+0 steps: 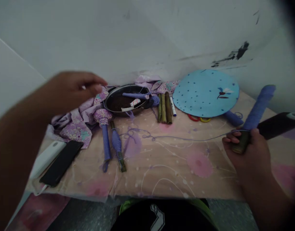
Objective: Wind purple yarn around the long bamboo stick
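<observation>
At the right, my right hand [251, 152] is closed round the bare lower end of a stick wrapped in purple yarn [258, 107]. From it a strand of purple yarn [186, 139] runs left across the table, in loose loops, to a yarn-wound stick [117, 141] with bare ends. My left hand [77, 91] is raised at the left, slightly blurred, fingers extended and nothing visible in them. Below and beyond it lies floral fabric [76, 128]. Near that fabric is a purple-wrapped handle [105, 141] with a gathered cloth top.
A dark pan [128, 110] holds a purple-wrapped piece and small white items. Several bare sticks [164, 109], a marker [173, 106] and a round blue fan [206, 93] lie to its right. A black phone [62, 163] and white power bank [48, 157] sit at front left. A dark cylinder [277, 125] lies right.
</observation>
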Motion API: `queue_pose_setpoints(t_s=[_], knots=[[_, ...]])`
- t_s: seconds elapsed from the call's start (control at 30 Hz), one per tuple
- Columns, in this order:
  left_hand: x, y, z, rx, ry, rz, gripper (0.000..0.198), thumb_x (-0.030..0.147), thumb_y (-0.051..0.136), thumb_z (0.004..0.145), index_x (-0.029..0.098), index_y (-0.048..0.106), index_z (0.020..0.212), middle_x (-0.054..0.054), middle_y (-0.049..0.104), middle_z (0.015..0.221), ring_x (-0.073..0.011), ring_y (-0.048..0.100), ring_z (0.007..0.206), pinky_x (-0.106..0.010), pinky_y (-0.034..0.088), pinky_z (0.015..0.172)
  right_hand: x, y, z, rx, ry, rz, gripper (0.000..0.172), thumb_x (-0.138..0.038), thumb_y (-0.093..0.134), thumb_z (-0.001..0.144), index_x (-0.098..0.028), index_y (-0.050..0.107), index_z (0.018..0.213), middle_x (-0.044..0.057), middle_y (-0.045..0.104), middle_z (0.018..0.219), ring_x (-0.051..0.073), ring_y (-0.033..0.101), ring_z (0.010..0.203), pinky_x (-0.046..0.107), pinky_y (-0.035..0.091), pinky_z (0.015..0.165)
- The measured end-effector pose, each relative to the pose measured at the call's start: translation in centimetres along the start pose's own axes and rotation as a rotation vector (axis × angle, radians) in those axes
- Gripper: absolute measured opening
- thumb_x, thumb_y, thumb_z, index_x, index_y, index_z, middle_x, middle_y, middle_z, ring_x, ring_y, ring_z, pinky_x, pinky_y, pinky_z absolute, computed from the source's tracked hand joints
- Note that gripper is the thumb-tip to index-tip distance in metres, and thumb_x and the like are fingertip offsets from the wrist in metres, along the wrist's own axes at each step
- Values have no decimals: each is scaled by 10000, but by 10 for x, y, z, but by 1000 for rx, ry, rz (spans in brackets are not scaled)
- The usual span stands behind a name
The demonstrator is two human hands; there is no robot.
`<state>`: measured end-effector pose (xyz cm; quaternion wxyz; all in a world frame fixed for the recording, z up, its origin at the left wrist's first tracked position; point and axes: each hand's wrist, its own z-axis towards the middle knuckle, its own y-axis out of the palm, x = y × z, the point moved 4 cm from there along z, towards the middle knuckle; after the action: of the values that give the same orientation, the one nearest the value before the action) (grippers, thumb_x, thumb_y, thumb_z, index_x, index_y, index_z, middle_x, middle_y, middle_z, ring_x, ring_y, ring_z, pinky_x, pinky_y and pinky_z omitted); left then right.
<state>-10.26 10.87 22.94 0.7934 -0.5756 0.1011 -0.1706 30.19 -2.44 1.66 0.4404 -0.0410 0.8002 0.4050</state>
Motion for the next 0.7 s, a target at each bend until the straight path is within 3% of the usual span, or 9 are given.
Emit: queue_pose_setpoints(t_s=[0.07, 0.13, 0.23, 0.33, 0.47, 0.57, 0.7], knots=[[-2, 33, -22, -74, 21, 24, 374, 382, 440, 868, 129, 614, 1082, 42, 618, 892, -130, 592, 882, -370, 449, 891, 2, 0, -1, -16, 0, -15, 275, -236, 313, 905, -134, 486, 717, -28, 405, 601, 50, 362, 434, 169, 390, 421], [-15, 71, -52, -110, -68, -38, 423, 375, 364, 896, 120, 513, 1198, -32, 607, 1053, -169, 573, 964, -367, 441, 925, 7, -3, 0, -37, 6, -51, 264, -236, 326, 897, -129, 508, 737, -22, 419, 592, 57, 371, 433, 185, 403, 430], [-44, 124, -103, -50, -162, -97, 476, 402, 307, 898, 93, 425, 1241, -144, 516, 1237, -241, 481, 1159, -398, 368, 1021, 16, -10, 3, -74, 31, -123, 223, -220, 364, 866, -129, 532, 753, -8, 444, 580, 74, 396, 440, 215, 420, 443], [-77, 165, -148, -70, -321, -135, 542, 425, 247, 890, 96, 324, 1315, -176, 418, 1346, -272, 381, 1279, -442, 317, 1064, 22, -14, 4, -132, 55, -200, 176, -179, 384, 831, -136, 542, 766, -3, 458, 566, 82, 390, 426, 233, 417, 439], [-95, 189, -182, -177, -364, -125, 591, 419, 221, 890, 34, 283, 1333, -231, 370, 1375, -298, 343, 1307, -467, 272, 1091, 23, -13, 2, -171, 60, -269, 133, -165, 414, 799, -145, 540, 758, -2, 463, 557, 86, 385, 418, 240, 408, 432], [-96, 188, -190, -172, -357, -120, 593, 419, 218, 896, 30, 280, 1339, -225, 350, 1388, -285, 333, 1310, -445, 258, 1102, 22, -15, 2, -153, 60, -292, 142, -173, 409, 787, -151, 544, 750, -7, 451, 564, 87, 377, 420, 248, 405, 428], [-99, 183, -194, -123, -349, -115, 524, 422, 262, 884, 102, 349, 1290, -176, 445, 1307, -270, 416, 1243, -427, 322, 1065, 22, -22, 6, -152, 55, -309, 143, -188, 411, 779, -166, 549, 749, -18, 426, 573, 82, 358, 411, 242, 391, 408]])
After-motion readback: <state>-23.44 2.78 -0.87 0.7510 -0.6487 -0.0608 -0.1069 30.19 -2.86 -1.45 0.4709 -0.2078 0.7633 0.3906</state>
